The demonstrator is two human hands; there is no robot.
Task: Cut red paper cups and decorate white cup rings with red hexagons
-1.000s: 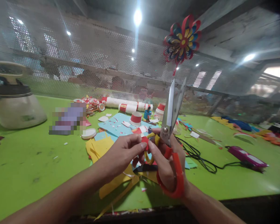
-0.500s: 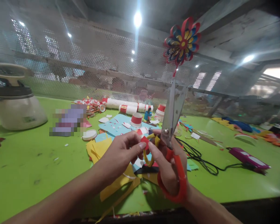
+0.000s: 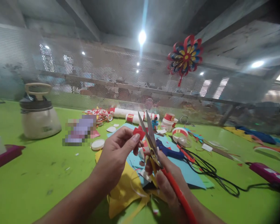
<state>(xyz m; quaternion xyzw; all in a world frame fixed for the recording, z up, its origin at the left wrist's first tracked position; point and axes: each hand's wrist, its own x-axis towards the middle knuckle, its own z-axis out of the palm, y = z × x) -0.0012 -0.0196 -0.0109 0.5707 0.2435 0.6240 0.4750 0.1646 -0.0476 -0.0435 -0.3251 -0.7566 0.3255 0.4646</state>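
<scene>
A small piece of red paper is pinched between the thumb and fingers of my left hand. My right hand grips scissors with red handles, their parted blades pointing up and away from me. One blade is close to the red paper; whether they touch I cannot tell. A curled yellow strip also sits in my right fingers, partly hidden. Beneath my hands lie yellow paper, light blue paper and small scraps. A blue and red tool rests just beyond my right hand.
On the green table stand a kettle-like pot and a blurred-out flat object. White and red paper tubes lie at the back, with a tape roll nearby. Black cable reaches a purple box. A paper flower hangs above.
My hands have moved apart. The scissors have tilted left, bringing their blades near the red paper. The yellow strip is lower in my right hand, and the camera view has shifted left and up.
</scene>
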